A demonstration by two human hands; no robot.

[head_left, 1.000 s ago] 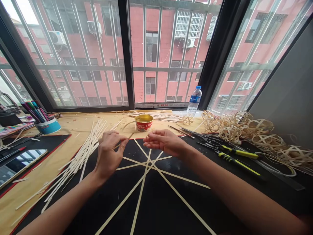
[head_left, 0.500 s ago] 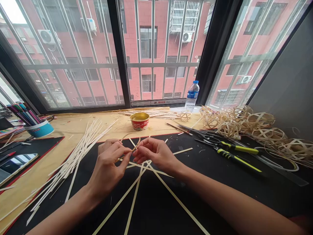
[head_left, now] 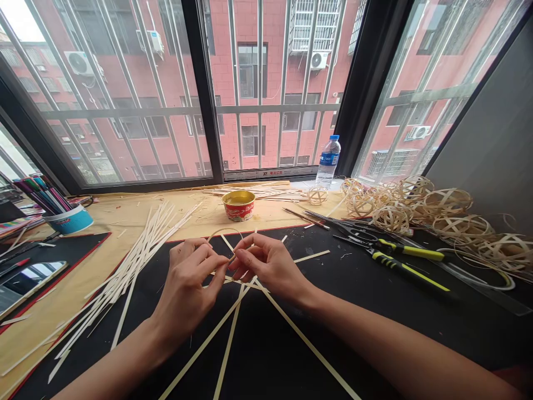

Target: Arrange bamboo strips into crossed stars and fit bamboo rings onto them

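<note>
My left hand [head_left: 187,280] and my right hand [head_left: 266,264] meet above the black mat [head_left: 333,339], their fingertips pinching a thin bamboo strip [head_left: 230,257]. A curved loop of bamboo strip [head_left: 225,231] rises just beyond my fingers. Under my hands, several flat strips cross in a star [head_left: 245,286], and their crossing point is hidden by my fingers. To the left of my left hand lies a loose pile of long pale bamboo strips [head_left: 133,272].
Beyond the mat stand a red and gold tin [head_left: 238,205], a small woven ball [head_left: 317,195] and a water bottle [head_left: 328,161]. Woven bamboo balls [head_left: 420,208] are heaped at right, near yellow-handled pliers [head_left: 408,261]. A pen cup [head_left: 70,219] and a tablet [head_left: 29,286] sit at left, below the barred window.
Both hands have moved closer together and now pinch the strip at the star's centre. The bamboo loop stands clearer above my fingers, and the view has tilted slightly.
</note>
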